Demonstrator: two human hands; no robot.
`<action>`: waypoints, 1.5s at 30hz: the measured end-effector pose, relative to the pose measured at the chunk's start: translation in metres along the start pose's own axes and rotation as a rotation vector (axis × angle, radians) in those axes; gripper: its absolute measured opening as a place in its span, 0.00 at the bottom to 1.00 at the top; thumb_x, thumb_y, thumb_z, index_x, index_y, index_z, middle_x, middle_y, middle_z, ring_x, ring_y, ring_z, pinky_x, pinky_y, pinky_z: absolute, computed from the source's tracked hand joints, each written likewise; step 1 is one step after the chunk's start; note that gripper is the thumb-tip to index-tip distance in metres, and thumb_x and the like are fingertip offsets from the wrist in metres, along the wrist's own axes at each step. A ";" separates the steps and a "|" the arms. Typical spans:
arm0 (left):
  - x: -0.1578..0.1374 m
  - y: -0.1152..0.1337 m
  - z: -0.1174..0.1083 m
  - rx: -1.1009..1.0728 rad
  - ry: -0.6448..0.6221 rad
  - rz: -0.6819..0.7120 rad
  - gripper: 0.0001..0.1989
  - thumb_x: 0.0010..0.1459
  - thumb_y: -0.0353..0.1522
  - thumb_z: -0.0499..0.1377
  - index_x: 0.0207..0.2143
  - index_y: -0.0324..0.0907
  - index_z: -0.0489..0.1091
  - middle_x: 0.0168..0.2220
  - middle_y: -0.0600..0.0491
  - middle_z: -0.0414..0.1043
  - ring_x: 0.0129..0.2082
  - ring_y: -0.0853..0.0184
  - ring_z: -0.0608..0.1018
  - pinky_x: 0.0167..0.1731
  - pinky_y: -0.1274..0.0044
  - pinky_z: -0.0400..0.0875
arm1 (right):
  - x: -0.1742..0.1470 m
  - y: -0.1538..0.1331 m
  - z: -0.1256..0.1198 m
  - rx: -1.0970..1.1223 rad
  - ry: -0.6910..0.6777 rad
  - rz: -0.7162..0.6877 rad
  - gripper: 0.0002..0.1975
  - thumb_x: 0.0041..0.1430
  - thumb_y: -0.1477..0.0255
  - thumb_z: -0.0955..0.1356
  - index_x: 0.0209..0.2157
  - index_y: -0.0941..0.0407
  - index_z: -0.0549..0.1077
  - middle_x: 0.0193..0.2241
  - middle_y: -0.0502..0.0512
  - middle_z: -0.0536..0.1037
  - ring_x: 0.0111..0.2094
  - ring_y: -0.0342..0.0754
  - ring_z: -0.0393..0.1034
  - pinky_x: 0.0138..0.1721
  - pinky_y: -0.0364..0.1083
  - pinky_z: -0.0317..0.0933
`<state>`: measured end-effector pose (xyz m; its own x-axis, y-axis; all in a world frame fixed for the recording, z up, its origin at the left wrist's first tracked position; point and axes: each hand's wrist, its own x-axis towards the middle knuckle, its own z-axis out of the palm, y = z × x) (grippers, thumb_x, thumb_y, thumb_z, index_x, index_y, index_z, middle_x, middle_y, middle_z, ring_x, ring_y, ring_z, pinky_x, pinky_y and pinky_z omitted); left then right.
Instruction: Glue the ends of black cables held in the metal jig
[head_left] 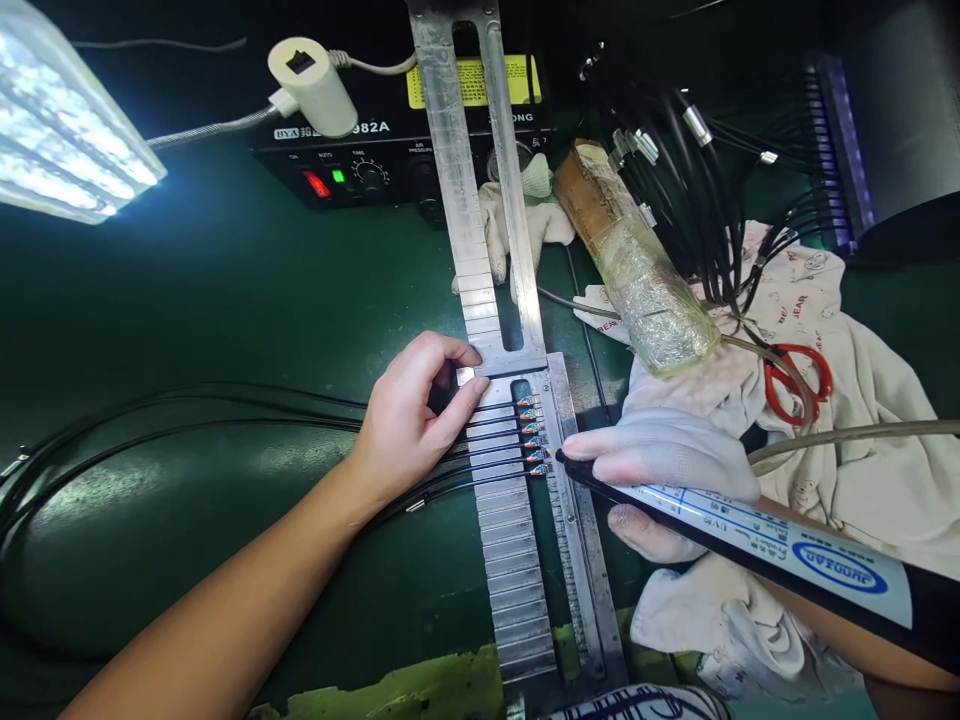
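Note:
My left hand (420,425) is bare, with thumb and forefinger closed at the edge of a slotted metal jig (517,570). Several thin black cables (495,468) lie side by side across the jig, passing beneath that hand. Their stripped ends (533,428) show small coloured wires and connectors in a row. My right hand (667,455), in a white glove, grips a black glue syringe (780,545) with a pale blue printed label. Its tip points at the lower cable ends, close to them; whether it touches cannot be told.
A lit lamp (67,110) hangs at upper left. Behind stands a black dispenser box (405,150) with a white inline switch (319,85). At right are a wrapped block (645,280), red-handled scissors (817,370), a printed cloth (885,440) and bundled black cables (705,200).

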<state>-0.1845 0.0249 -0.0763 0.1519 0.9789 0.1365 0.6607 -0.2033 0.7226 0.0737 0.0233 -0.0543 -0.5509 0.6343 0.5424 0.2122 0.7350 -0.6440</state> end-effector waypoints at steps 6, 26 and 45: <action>0.000 0.000 -0.001 0.000 0.003 0.011 0.03 0.62 0.32 0.58 0.39 0.43 0.66 0.33 0.55 0.68 0.29 0.69 0.69 0.32 0.76 0.66 | -0.001 0.000 -0.002 -0.016 0.009 0.002 0.16 0.55 0.71 0.70 0.47 0.52 0.72 0.42 0.51 0.82 0.38 0.48 0.80 0.37 0.46 0.79; -0.001 0.000 0.001 -0.011 0.003 0.017 0.03 0.62 0.30 0.58 0.39 0.43 0.66 0.33 0.56 0.67 0.29 0.70 0.68 0.32 0.76 0.65 | 0.003 -0.002 0.002 -0.021 0.030 0.043 0.12 0.58 0.70 0.69 0.45 0.52 0.73 0.40 0.51 0.83 0.37 0.49 0.80 0.37 0.46 0.79; -0.001 -0.001 0.000 -0.011 0.006 0.033 0.04 0.61 0.30 0.59 0.39 0.42 0.66 0.33 0.56 0.67 0.29 0.70 0.68 0.32 0.77 0.64 | 0.002 -0.005 -0.006 -0.002 -0.010 0.009 0.13 0.58 0.70 0.69 0.45 0.56 0.73 0.42 0.56 0.82 0.40 0.49 0.80 0.39 0.47 0.78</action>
<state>-0.1850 0.0244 -0.0773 0.1688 0.9719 0.1642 0.6470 -0.2349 0.7254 0.0766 0.0227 -0.0467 -0.5568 0.6384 0.5315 0.2188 0.7299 -0.6476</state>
